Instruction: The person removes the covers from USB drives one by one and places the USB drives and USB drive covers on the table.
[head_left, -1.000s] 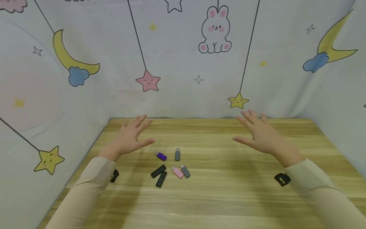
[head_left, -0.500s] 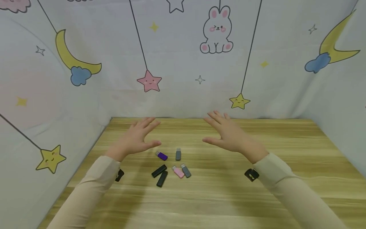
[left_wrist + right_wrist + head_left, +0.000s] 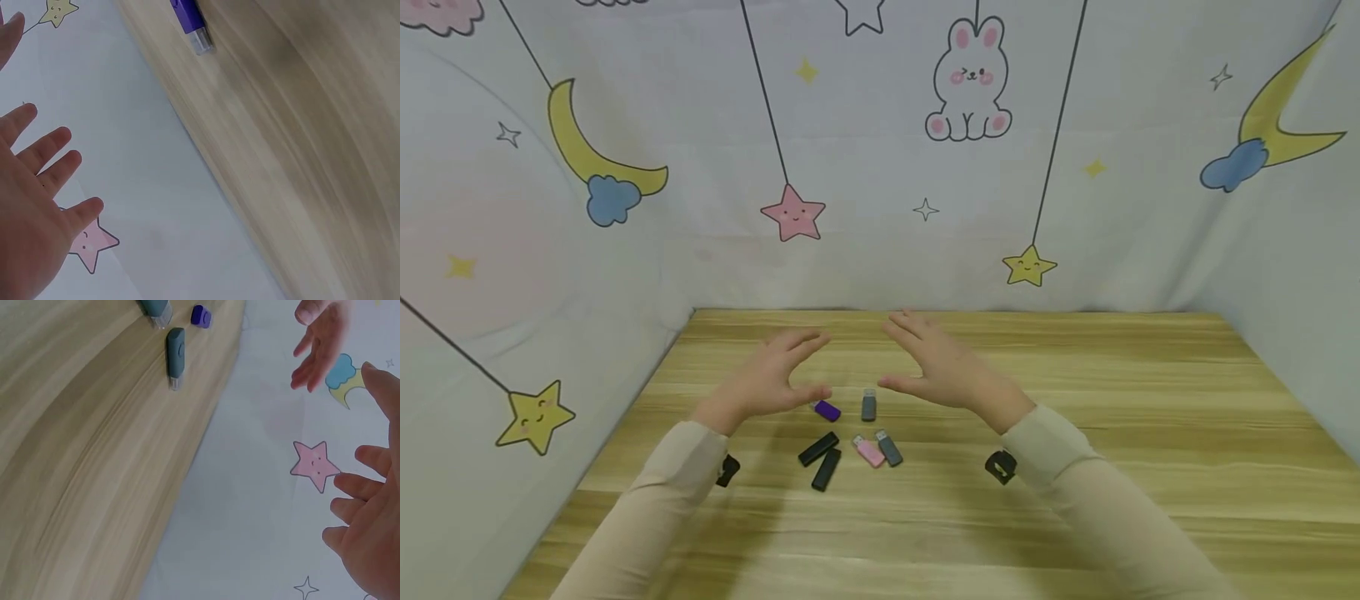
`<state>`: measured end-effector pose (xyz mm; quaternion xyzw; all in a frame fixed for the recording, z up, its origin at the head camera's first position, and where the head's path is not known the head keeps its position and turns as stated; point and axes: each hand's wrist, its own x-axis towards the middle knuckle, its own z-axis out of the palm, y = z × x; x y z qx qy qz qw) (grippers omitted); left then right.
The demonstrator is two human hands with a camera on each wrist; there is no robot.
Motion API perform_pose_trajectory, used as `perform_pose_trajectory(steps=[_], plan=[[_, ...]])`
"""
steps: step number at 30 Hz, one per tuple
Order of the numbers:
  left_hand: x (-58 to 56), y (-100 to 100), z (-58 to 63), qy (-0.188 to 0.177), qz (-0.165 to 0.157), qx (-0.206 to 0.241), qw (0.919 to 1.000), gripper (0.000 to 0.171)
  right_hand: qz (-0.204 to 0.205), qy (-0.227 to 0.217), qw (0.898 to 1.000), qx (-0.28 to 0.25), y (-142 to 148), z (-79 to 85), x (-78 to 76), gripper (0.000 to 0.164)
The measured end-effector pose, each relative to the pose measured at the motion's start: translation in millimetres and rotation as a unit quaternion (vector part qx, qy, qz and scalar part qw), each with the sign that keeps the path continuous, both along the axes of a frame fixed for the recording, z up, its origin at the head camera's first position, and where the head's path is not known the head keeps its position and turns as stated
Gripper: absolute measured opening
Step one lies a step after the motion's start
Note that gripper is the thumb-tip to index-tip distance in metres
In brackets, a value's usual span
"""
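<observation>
My left hand (image 3: 767, 375) hovers over the table, holding nothing, its thumb in front of the metal end of a purple USB stick (image 3: 827, 410). The right hand (image 3: 951, 367) faces it from the other side, also holding nothing, nearest a grey USB stick (image 3: 868, 407). Closer to me, a pink USB stick (image 3: 870, 452) lies beside a second grey USB stick (image 3: 890, 449). Two black sticks sit to their left, one slanting (image 3: 818, 448) and one lower (image 3: 826, 470). In both wrist views the fingers are spread or relaxed, apart from any stick.
The wood-grain table (image 3: 1075, 517) ends at a white curtain (image 3: 880, 267) printed with stars, moons and a rabbit. Similar fabric closes in the left and right sides. Each wrist carries a small black device, such as the one at the right cuff (image 3: 1001, 467).
My right hand has swept left across the table toward the left hand. The left hand has shifted slightly right and lower, its fingers bending a little. The USB sticks stay where they were.
</observation>
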<state>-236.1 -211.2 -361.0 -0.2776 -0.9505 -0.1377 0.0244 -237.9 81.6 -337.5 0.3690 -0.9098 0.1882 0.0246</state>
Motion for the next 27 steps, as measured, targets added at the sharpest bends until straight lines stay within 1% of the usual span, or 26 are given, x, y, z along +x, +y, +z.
perform_pose_trajectory(steps=[4, 7, 10, 13, 18, 21, 27], plan=[[-1.6, -2.9, -10.9, -0.001, -0.002, 0.009, 1.0, 0.08, 0.005, -0.017, 1.0, -0.01, -12.9, -7.6, -0.1, 0.079], [-2.2, -6.1, -15.7, -0.007, -0.002, 0.013, 0.9999, 0.08, 0.007, -0.033, 0.999, -0.021, -22.5, -13.2, -1.3, 0.078], [-2.4, -8.7, -18.2, -0.024, 0.003, 0.02, 0.9995, 0.079, 0.007, -0.047, 0.999, -0.024, -33.2, -19.1, -3.2, 0.077], [-2.8, -10.8, -20.4, -0.046, 0.009, 0.023, 0.9986, 0.078, 0.01, -0.072, 0.997, -0.028, -44.3, -25.0, -4.7, 0.076], [-5.7, -14.1, -28.2, -0.08, 0.015, 0.032, 0.9962, 0.076, 0.011, -0.108, 0.993, -0.036, -60.7, -35.2, -5.3, 0.074], [-7.2, -16.1, -32.9, -0.095, 0.018, 0.038, 0.9946, 0.073, 0.007, -0.12, 0.992, -0.039, -68.5, -40.7, -5.0, 0.074], [-10.5, -18.8, -37.2, -0.116, 0.018, 0.055, 0.9916, 0.069, -0.003, -0.139, 0.988, -0.069, -79.1, -49.6, -5.8, 0.07]])
